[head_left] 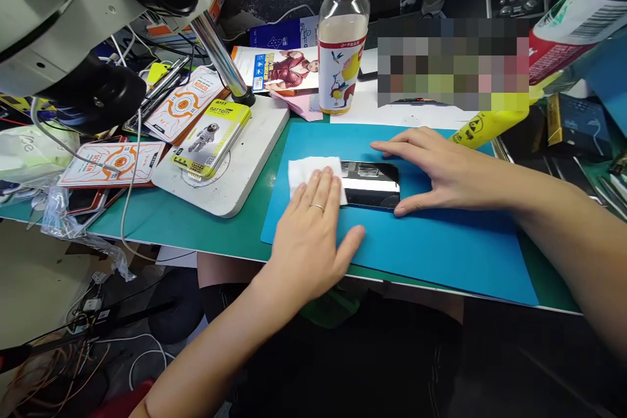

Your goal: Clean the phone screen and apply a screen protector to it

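A smartphone with a dark, glossy face reflecting light lies flat on a blue mat. Over its left end is spread a white wipe. My left hand rests flat on the wipe, fingers stretched out and thumb apart, a ring on one finger. At the phone's right end, my right hand is open, its thumb by the near right corner and its fingers reaching past the far edge. The phone's left end is hidden under the wipe and fingers.
A microscope overhangs the left side; its white base carries a yellow battery box and orange-white packets. Behind the mat stands a clear bottle. A yellow tube-like object leans at right. A patch behind is blurred.
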Available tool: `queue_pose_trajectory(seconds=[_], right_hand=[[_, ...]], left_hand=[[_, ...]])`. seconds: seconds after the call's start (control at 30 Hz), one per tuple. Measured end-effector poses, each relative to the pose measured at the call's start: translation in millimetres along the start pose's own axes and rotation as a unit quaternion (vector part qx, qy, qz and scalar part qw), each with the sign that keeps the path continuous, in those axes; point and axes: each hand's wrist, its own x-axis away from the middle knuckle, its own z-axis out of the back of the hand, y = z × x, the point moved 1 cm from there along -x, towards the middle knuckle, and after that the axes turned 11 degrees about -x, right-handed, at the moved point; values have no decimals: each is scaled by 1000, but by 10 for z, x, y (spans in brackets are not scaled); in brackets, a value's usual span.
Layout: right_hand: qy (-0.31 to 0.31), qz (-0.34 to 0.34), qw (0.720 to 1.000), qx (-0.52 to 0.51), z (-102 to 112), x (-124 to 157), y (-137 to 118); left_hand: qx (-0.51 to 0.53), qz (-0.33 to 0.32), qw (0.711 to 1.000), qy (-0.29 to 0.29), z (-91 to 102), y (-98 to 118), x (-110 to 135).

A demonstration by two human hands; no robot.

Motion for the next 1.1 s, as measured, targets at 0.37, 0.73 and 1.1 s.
queue_pose_trajectory(seconds=[0.37, 0.73, 1.1], right_hand=[[1, 21, 1000, -2, 7, 28, 7], [1, 49, 999, 7, 11, 71, 50], [-12, 19, 1000, 7, 24, 64, 52]], left_hand=[[-12, -72, 997, -3, 4, 552, -216], [-32, -73, 997, -5, 39, 581, -417], [-8, 17, 998, -67, 24, -41, -456]])
